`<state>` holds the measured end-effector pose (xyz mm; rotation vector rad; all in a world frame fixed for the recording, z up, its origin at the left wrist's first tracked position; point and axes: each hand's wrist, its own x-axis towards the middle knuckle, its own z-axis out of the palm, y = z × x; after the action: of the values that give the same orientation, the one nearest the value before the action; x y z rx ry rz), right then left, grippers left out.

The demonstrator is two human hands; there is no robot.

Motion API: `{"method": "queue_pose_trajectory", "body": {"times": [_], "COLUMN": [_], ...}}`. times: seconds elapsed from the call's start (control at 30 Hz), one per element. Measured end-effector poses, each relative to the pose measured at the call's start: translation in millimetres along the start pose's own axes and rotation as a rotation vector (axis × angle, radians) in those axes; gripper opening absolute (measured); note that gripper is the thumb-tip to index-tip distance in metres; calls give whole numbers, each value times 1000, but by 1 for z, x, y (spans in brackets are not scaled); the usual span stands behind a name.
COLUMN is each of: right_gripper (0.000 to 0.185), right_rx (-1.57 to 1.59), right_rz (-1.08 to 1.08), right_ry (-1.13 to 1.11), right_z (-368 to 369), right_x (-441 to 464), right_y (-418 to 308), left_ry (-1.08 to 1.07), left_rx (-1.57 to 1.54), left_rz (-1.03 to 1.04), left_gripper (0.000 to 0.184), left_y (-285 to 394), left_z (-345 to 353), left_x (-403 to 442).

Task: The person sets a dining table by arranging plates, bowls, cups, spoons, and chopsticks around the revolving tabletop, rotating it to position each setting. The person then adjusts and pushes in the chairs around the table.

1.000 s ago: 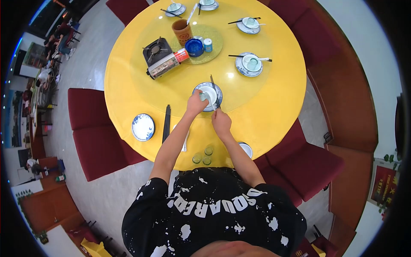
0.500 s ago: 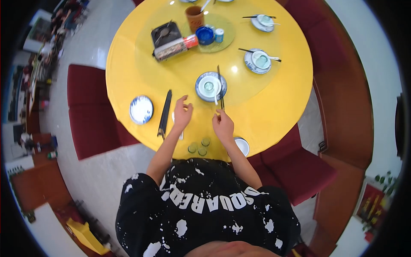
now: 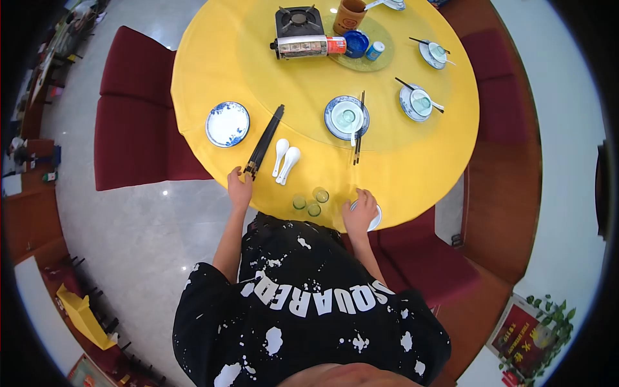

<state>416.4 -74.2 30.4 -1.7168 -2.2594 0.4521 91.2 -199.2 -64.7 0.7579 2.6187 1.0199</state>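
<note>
My left hand point(image 3: 240, 187) is at the near ends of a bundle of black chopsticks point(image 3: 265, 138), its fingers apart; whether it touches them I cannot tell. My right hand point(image 3: 361, 213) reaches over a white dish point(image 3: 375, 218) at the table's near edge, fingers spread and partly covering it. Between the hands stand three small green glasses point(image 3: 314, 209). Two white spoons point(image 3: 290, 161) lie beside the chopsticks. Farther in is a place setting: a blue-patterned plate point(image 3: 330, 129) bearing a bowl, a glass and a spoon, with a pair of chopsticks point(image 3: 358, 138) at its right side.
Blue-and-white plates point(image 3: 227, 137) sit at the left of the round yellow table point(image 3: 206, 77). A portable gas stove point(image 3: 300, 29), a brown holder point(image 3: 349, 16) and a blue bowl point(image 3: 355, 44) stand at the back. Two more settings point(image 3: 414, 111) are rightward. Red chairs point(image 3: 132, 129) flank the table.
Both hands have left the front place setting: the left moved toward me to the chopstick bundle's ends, the right toward me to the white dish. The spoons show fully now. The view has turned.
</note>
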Motion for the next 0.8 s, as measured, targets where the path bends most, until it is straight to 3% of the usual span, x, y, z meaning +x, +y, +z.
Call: {"method": "queue_pose_trajectory", "body": {"times": [0.2, 0.3, 0.37, 0.53, 0.8], "right_gripper": [66, 73, 79, 94, 107], "right_rx": [-131, -68, -7, 176, 258], "right_rz": [425, 460, 474, 586, 620], "right_ry": [39, 127, 157, 245, 316], "right_z": [-5, 5, 15, 54, 53], "right_x": [-29, -41, -52, -64, -56], "right_y": [40, 40, 41, 56, 43], "left_ry": [-99, -168, -220, -356, -400], "left_rx": [-162, -51, -45, 184, 358], "left_rz": [-97, 459, 591, 677, 742], "left_gripper": [33, 32, 43, 68, 86], "left_y": [0, 1, 34, 76, 95], "left_z": [-14, 5, 12, 73, 96], "left_x": [25, 57, 80, 137, 127]}}
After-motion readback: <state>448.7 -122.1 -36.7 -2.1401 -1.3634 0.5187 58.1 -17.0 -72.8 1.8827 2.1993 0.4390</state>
